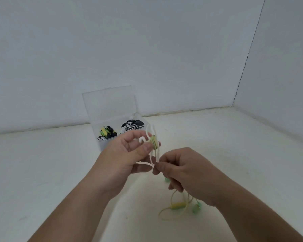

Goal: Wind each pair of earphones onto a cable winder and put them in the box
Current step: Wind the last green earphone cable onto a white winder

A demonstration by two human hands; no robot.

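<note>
Looking down through the head camera, I see the left hand pinching the white winder between thumb and curled fingers, with a few turns of yellow-green cable around its middle. The right hand pinches that cable just below the winder, and the rest of the earphones hangs in loops toward the table. Behind the hands stands the clear box with its lid up, and two wound pairs lie inside.

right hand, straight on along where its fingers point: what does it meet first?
Likely the winder: the right hand, pinching the cable, points left at its lower end, almost touching. The left hand holds it, fingers just behind. Depth is unclear from one view, so the order could swap.
</note>
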